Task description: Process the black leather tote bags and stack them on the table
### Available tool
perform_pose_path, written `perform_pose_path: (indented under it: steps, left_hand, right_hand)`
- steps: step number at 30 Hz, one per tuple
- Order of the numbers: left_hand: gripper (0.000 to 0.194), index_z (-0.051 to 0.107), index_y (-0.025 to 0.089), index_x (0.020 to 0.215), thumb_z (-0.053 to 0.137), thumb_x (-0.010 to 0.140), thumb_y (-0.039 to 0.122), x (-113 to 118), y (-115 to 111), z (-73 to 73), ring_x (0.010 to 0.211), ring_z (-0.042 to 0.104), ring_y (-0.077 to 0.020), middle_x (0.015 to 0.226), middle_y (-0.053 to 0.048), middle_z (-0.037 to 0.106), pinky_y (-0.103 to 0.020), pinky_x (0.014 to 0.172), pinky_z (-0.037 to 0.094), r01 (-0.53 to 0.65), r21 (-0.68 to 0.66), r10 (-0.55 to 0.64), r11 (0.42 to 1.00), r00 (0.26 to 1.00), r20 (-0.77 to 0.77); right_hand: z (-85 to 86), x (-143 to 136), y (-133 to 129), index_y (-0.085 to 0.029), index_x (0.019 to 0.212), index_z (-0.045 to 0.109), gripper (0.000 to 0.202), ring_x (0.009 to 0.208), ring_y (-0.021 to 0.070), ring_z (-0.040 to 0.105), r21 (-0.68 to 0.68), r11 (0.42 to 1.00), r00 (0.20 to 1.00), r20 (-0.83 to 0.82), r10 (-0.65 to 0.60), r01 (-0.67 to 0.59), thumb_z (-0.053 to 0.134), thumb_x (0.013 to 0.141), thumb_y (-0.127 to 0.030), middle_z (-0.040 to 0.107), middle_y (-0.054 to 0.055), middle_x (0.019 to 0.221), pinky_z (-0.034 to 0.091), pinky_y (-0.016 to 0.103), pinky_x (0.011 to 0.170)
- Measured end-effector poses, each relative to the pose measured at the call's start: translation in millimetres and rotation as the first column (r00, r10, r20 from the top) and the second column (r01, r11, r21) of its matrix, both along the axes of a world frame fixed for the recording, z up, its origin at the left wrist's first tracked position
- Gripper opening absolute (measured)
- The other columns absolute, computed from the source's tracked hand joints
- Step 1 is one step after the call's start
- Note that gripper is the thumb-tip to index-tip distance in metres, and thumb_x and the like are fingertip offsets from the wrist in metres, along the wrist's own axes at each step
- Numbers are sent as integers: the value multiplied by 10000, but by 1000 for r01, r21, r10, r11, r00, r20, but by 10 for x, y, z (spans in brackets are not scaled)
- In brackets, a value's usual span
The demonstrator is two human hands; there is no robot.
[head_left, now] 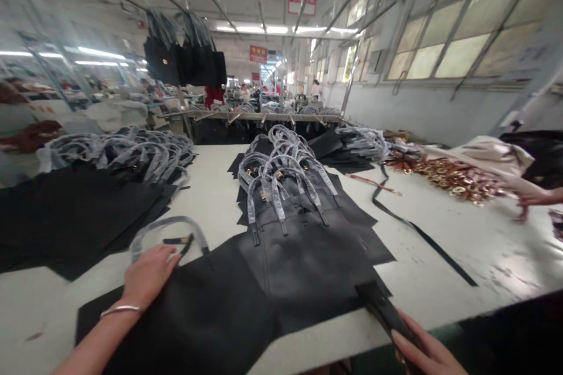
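My left hand [149, 274], with a bracelet at the wrist, is closed at the top edge of a black bag panel [189, 310], by a short dark strap with a gold clasp [178, 241]. A plastic-wrapped handle [169, 221] arches behind the fingers. At the lower right my right hand [424, 345] is wrapped round a black tool or folded strap [387, 313], whose front end lies over the corner of another black panel [308, 269]. What exactly it is cannot be made out. Several wrapped handles [281, 181] rise from the middle stack.
Black panels with wrapped handles [79, 211] are piled at the left. Brown straps with gold rings [457, 179] lie at the right, near another person's hand [539, 198]. A black strip [422, 234] crosses the pale table [211, 187]. Bags [185, 61] hang from a rack behind.
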State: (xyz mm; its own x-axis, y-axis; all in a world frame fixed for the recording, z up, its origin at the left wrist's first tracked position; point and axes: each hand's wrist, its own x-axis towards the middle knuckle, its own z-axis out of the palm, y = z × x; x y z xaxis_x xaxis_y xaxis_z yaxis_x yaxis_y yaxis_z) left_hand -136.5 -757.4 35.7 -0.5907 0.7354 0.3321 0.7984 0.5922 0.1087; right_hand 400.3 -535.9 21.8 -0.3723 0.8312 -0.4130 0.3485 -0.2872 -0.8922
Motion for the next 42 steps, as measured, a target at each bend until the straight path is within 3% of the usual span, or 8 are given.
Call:
perform_pose_path:
  steps: [3, 10, 14, 18, 25, 33, 38, 42]
  left_hand:
    - [390, 622, 137, 1023, 367, 843, 371, 70, 202, -43, 1005, 563, -344, 1059, -158, 627, -485, 885, 448, -5, 6, 5, 1000, 996, -92]
    - [375, 558, 177, 1194, 483, 856, 321, 1527, 1609, -436, 1305, 400, -249, 1411, -102, 446, -411, 1084, 358, 476, 164, -501, 864, 847, 178]
    - [464, 529, 133, 1248, 556, 841, 357, 1872, 2346, -399, 1352, 335, -292, 1446, -164, 393, -435, 1106, 307, 448, 162, -472, 879, 864, 175]
    - [622, 477, 165, 1335, 587, 817, 491, 2058, 2775, -372, 1395, 237, -328, 1479, -170, 347, -501, 1119, 224, 473, 110, -485, 874, 864, 140]
    - [597, 517, 271, 1317, 544, 816, 595, 2443, 2787, -568, 1408, 172, -357, 1507, -110, 319, -578, 1126, 41, 654, 59, -657, 754, 752, 54]
    - [612, 460, 278, 1360, 442, 859, 629, 2490, 2671, -587, 1408, 193, -324, 1520, -94, 297, -564, 1132, 77, 725, -38, -725, 688, 689, 9]
    - [635, 389, 280, 1404, 450, 865, 612, 2632, 2373, -659, 1417, 165, -322, 1535, -86, 259, -572, 1131, 112, 752, -70, -753, 656, 658, 2]
    - [488, 431, 230, 1359, 478, 918, 434, 2934, 2225, -665, 1384, 250, -328, 1496, -116, 331, -593, 1109, 186, 726, -63, -726, 685, 687, 22]
  right_hand:
    - [0, 58, 66, -190, 1412, 352, 875, 359, 159, 542, -18, 998, 999, 4, -53, 53, 656, 692, -583, 587, -38, 602, 407, 242, 327]
    - [208, 333, 263, -236, 1386, 350, 669, 430, 147, 559, 13, 979, 979, 9, -201, 201, 575, 836, -543, 593, -40, 635, 432, 214, 356]
    - [285, 476, 262, -220, 1395, 322, 618, 412, 138, 556, -63, 977, 978, 45, -203, 206, 539, 887, -496, 603, -27, 636, 433, 200, 341]
    - [302, 476, 338, -204, 1381, 322, 550, 373, 128, 541, -170, 977, 991, 59, -121, 130, 490, 926, -463, 595, -25, 614, 420, 178, 306]
    - [347, 362, 629, -184, 1185, 491, 417, 369, 121, 548, -280, 960, 999, 34, 20, -10, 503, 914, -500, 612, -4, 628, 430, 171, 297]
    - [367, 209, 887, -227, 1201, 485, 355, 397, 124, 558, 34, 979, 980, 0, -201, 201, 509, 913, -432, 560, -43, 622, 442, 191, 337]
    - [408, 457, 766, -216, 1237, 483, 395, 405, 142, 558, 11, 978, 978, 10, -207, 207, 556, 892, -395, 577, -25, 612, 438, 202, 332]
    - [363, 622, 520, -223, 1323, 428, 470, 412, 141, 557, -33, 978, 979, -1, -204, 204, 539, 901, -398, 583, -21, 636, 442, 207, 342]
